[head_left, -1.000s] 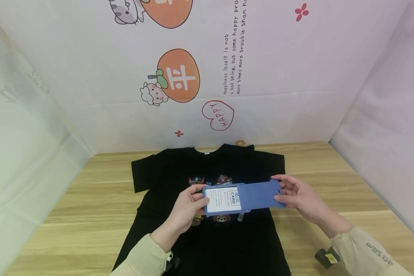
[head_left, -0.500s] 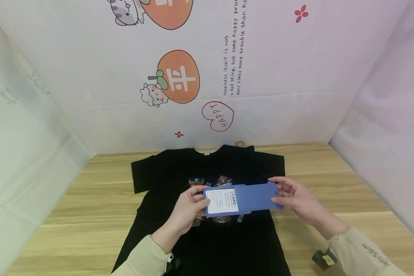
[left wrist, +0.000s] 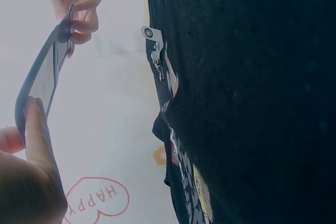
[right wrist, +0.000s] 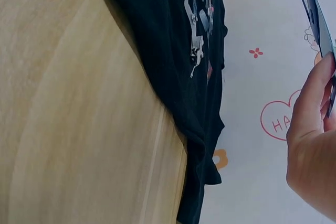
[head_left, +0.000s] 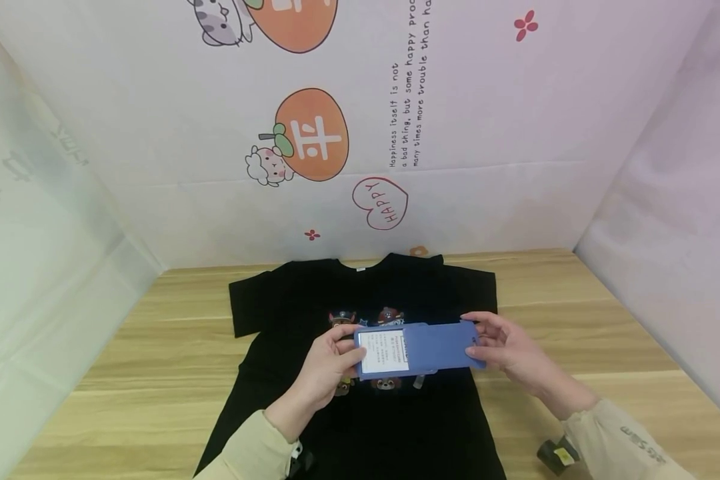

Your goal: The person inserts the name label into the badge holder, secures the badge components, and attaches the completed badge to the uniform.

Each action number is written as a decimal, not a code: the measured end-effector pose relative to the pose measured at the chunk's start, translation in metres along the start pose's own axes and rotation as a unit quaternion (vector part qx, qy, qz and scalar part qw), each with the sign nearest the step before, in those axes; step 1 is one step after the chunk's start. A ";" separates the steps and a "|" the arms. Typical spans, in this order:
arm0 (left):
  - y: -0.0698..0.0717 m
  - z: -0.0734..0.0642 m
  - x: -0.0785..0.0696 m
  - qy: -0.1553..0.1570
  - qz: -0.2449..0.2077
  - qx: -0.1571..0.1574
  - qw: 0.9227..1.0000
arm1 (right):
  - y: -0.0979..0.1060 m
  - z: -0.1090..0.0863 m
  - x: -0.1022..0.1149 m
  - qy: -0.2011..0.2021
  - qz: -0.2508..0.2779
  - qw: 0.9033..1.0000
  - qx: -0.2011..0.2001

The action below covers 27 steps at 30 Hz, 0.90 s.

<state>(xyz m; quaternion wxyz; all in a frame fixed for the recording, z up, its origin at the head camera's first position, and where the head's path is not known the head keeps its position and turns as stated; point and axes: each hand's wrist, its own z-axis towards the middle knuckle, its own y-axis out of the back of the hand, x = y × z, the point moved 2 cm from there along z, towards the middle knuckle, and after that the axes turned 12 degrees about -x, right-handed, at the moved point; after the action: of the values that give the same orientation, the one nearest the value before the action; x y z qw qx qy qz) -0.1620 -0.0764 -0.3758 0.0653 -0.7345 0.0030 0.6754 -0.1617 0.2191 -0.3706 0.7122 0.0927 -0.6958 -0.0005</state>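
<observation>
A blue ID card holder (head_left: 390, 375) is held level over a black T-shirt (head_left: 396, 427). My left hand (head_left: 330, 360) grips its left end, thumb on the white printed card (head_left: 384, 352). A flat blue cover (head_left: 438, 345) sticks out of the holder to the right and overlaps part of the card. My right hand (head_left: 504, 350) pinches the cover's outer end, by a small slot. In the left wrist view the holder (left wrist: 39, 66) appears edge-on between both hands. The right wrist view has only part of it, with my right hand (right wrist: 312, 129) on it.
The T-shirt lies spread on a wooden table (head_left: 132, 373), with cartoon dogs printed on its chest. On it is a small silvery clip-like piece (left wrist: 153, 35). A printed white cloth (head_left: 486, 167) stands behind the table, with white cloth sides left and right.
My right hand has moved left, sliding the blue cover farther into the holder. More of the card's printed heading is covered now. The left hand stays nearly still.
</observation>
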 end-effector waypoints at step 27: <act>0.001 0.004 0.004 0.006 -0.002 -0.009 1.000 | -0.018 0.008 -0.007 -0.010 -0.012 1.000 -0.008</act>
<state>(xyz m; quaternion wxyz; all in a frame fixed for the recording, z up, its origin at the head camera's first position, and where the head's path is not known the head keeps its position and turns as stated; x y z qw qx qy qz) -0.1655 -0.0768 -0.3797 0.0603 -0.7392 -0.0043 0.6708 -0.1674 0.2015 -0.3803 0.7059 0.0955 -0.7016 -0.0153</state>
